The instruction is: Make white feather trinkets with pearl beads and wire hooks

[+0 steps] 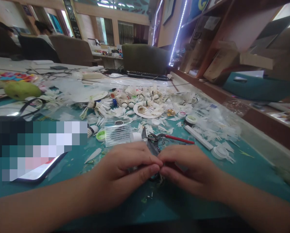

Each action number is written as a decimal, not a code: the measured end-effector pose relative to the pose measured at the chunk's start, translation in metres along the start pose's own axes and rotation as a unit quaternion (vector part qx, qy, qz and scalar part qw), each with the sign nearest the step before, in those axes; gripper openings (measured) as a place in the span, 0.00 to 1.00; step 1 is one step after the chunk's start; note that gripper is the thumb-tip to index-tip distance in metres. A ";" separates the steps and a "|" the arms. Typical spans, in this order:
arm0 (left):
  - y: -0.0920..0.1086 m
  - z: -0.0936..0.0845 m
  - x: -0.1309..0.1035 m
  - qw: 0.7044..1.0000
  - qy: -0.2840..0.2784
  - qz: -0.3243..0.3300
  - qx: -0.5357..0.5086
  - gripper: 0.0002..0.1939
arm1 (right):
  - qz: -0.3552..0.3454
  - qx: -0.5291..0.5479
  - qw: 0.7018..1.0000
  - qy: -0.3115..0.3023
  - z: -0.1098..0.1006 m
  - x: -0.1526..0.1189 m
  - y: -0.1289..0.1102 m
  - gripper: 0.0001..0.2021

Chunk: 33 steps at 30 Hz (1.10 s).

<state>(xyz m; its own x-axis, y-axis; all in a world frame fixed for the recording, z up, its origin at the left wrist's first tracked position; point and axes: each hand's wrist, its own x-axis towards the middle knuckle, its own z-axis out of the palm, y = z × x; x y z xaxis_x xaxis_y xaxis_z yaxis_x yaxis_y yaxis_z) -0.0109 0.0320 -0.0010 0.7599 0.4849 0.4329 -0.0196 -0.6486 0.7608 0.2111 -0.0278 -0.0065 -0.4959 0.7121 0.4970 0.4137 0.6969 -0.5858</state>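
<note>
My left hand point(127, 174) and my right hand point(191, 171) meet fingertip to fingertip low over the green table mat point(125, 210). Each has thumb and forefinger pinched together. Whatever they hold is too small or too hidden to name; a thin dark strand shows at the left fingertips. Just beyond the hands lie pliers with red handles point(179, 139) and a pointed metal blade point(144, 132), partly covered by my fingers. A sheet of clear beads point(118, 133) and a small white round container point(136, 136) are near my left knuckles.
Several shuttlecocks point(101, 105) and loose feathers spread across the mat behind, around a white plate point(156, 111). Small tubs with green contents, one a green tub point(101, 135), stand about. A blurred-out device point(38, 171) lies left, a green fruit point(22, 90) further back. Two people sit in the background.
</note>
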 end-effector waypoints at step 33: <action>0.006 0.002 -0.003 0.999 0.026 -0.027 0.027 0.06 | 0.025 0.013 1.000 -0.005 0.009 -0.004 -0.009 0.08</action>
<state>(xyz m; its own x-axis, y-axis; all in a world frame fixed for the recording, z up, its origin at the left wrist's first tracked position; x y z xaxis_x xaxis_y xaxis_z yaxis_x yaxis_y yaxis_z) -0.0119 0.0261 0.0015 0.7237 0.5491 0.4181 0.0566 -0.6510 0.7570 0.2026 -0.0381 -0.0090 -0.4831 0.7454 0.4594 0.4186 0.6575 -0.6265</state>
